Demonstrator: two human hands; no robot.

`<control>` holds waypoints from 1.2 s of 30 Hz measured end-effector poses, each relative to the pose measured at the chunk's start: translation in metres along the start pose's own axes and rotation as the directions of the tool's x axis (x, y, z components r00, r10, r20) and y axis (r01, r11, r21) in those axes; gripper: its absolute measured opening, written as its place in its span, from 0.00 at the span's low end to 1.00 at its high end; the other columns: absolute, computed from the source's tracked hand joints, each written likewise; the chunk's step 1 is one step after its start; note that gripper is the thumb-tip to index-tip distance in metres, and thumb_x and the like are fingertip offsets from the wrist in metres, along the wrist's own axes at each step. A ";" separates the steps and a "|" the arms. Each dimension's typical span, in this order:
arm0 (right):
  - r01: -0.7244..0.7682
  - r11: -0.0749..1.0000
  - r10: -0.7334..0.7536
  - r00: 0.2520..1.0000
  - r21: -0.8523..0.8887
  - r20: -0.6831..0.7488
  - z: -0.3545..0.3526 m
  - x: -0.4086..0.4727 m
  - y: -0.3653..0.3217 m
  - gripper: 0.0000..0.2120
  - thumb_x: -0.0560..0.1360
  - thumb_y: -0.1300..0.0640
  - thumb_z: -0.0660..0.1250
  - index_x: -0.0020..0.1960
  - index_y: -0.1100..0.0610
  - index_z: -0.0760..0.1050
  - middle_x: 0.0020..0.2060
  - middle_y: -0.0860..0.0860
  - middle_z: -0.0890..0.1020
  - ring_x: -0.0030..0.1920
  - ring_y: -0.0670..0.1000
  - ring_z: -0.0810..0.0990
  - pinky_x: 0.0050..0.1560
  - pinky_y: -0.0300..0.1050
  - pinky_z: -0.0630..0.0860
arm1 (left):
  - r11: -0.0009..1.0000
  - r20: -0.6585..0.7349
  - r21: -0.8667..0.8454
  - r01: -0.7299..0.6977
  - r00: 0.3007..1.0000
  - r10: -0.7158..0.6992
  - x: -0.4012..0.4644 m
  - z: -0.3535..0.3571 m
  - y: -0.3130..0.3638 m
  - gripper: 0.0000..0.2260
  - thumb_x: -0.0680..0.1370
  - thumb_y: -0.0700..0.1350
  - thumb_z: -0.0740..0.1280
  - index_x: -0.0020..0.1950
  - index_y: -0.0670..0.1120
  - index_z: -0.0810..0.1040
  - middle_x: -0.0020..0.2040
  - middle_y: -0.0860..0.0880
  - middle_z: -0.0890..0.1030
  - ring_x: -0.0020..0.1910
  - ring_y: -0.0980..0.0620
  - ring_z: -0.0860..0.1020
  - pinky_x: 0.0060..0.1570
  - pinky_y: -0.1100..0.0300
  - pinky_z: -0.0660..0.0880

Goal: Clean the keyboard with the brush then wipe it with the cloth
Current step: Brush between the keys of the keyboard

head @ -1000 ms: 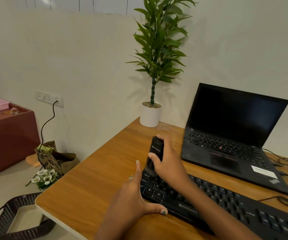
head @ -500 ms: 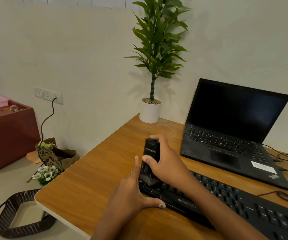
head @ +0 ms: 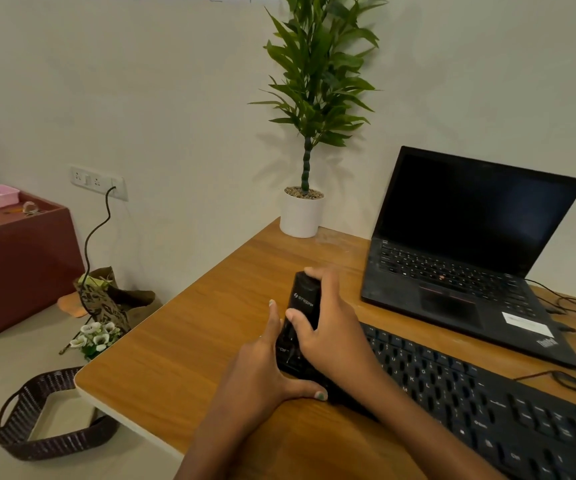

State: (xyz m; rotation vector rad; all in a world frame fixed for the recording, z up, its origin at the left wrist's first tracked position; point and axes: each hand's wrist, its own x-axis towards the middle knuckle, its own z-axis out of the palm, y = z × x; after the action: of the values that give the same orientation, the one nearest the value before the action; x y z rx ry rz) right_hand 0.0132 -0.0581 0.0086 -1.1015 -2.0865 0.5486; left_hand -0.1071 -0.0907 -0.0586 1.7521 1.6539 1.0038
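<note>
I judge I am in the brushing step: my right hand (head: 328, 327) grips the black brush (head: 302, 306) upright at the keyboard's (head: 487, 403) left end; my left hand (head: 262, 372), fingers straight, braces that end; next, sweep rightward along the keys; no cloth shows.

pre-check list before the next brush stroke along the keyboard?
1. Right hand grips brush: ok.
2. Left hand steadies the keyboard at its left end, fingers straight: ok.
3. Brush end down on the keys: cannot tell, hidden by the hands.
4. Keys to the right of the brush bare: ok.
5. Laptop apart from the keyboard: ok.
6. Cloth for the wipe in view: not ok, none seen.
</note>
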 end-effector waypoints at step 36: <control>0.046 0.998 -0.048 0.997 0.047 0.052 -0.004 -0.018 -0.002 0.24 0.76 0.54 0.64 0.65 0.45 0.54 0.50 0.45 0.72 0.46 0.44 0.76 0.43 0.38 0.78 | 0.997 -0.068 -0.048 -0.065 0.996 0.061 -0.002 0.002 -0.003 0.62 0.60 0.62 0.78 0.72 0.58 0.29 0.52 0.59 0.79 0.43 0.64 0.78 0.41 0.73 0.73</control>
State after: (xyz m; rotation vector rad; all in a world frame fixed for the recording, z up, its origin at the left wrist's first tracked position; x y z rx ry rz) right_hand 0.0220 -0.0744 0.0058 -1.0197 -2.1294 0.6057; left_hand -0.1073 -0.0920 -0.0626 1.7655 1.6080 1.1339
